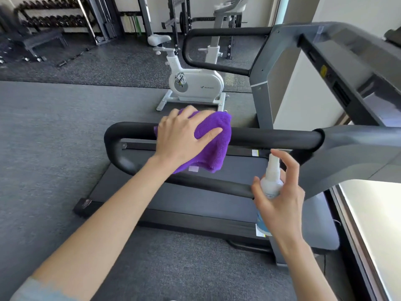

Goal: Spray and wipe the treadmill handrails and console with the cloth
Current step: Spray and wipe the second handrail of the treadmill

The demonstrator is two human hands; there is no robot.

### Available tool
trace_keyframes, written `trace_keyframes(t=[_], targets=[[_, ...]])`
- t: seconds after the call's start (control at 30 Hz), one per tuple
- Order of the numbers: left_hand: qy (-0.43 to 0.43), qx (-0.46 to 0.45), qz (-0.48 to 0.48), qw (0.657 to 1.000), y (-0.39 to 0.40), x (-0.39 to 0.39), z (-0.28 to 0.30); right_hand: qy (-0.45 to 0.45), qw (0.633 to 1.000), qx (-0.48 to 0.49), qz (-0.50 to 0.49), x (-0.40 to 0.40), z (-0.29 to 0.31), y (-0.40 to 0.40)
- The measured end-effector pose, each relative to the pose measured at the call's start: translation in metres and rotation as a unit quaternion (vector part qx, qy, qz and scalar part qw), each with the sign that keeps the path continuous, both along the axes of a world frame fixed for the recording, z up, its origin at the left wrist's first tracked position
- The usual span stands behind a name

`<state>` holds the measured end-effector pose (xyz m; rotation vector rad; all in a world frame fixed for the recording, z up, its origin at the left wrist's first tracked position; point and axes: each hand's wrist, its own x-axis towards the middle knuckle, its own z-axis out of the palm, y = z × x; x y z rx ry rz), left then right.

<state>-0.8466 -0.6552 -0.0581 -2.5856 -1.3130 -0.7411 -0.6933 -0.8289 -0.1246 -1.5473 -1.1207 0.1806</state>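
Observation:
A purple cloth is draped over the near black handrail of the treadmill. My left hand lies on top of the cloth and grips it around the rail, thumb across the front. My right hand holds a small white spray bottle upright just below the rail, index finger raised beside the nozzle. The far handrail loops at the top of the view. The grey console slopes along the right side, seen edge-on.
The treadmill belt lies beneath the near rail. A white exercise bike stands beyond the treadmill on the grey floor. Dumbbell racks and a weight frame line the back wall. A bright window ledge runs along the right.

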Motion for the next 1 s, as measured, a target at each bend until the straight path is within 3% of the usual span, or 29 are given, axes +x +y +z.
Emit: trace_keyframes(t=[0.33, 0.57, 0.73, 0.83, 1.0], targets=[[0.02, 0.045, -0.022, 0.999, -0.022, 0.093, 0.007, 0.0, 0.999, 0.019, -0.034, 0.025, 0.002, -0.017], [0.026, 0.036, -0.101, 0.994, -0.054, 0.155, 0.006, -0.013, 0.995, 0.067, -0.077, 0.032, 0.009, -0.038], [-0.01, -0.009, -0.106, 0.994, -0.042, 0.121, 0.005, -0.01, 0.996, 0.063, -0.056, 0.025, 0.011, -0.034], [-0.037, -0.027, -0.054, 0.997, -0.019, 0.081, 0.006, -0.011, 0.997, 0.06, -0.047, 0.024, 0.012, -0.03], [-0.046, 0.031, -0.027, 0.998, -0.016, 0.079, 0.003, 0.0, 0.996, 0.055, -0.064, 0.03, 0.007, -0.029]])
